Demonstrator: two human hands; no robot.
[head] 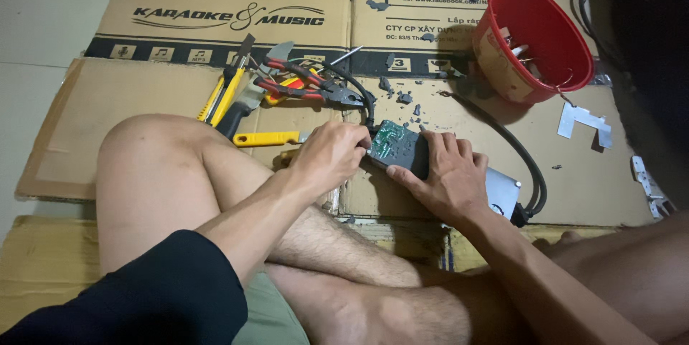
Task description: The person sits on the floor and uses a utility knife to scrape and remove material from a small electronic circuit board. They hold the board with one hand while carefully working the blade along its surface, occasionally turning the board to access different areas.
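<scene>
At the frame's centre, the left hand [331, 155] is curled at the edge of a green circuit board [395, 145], its grip hidden. The right hand [443, 176] lies flat, fingers spread, pressing the board onto cardboard [93, 112]. Pliers [308, 85] lie above; a red bucket [531, 42] sits upper right.

circuit board [397, 145] half under hands, dark object [649, 65] cut off right

Circuit board [397, 145] lies on flattened cardboard [574, 173], left hand [326, 158] at its left edge, right hand [445, 176] on its near right side. Pliers [308, 86] and utility knife [224, 94] lie far left (close together). Bucket [535, 40] stands far right, cable [520, 155] running between.
</scene>
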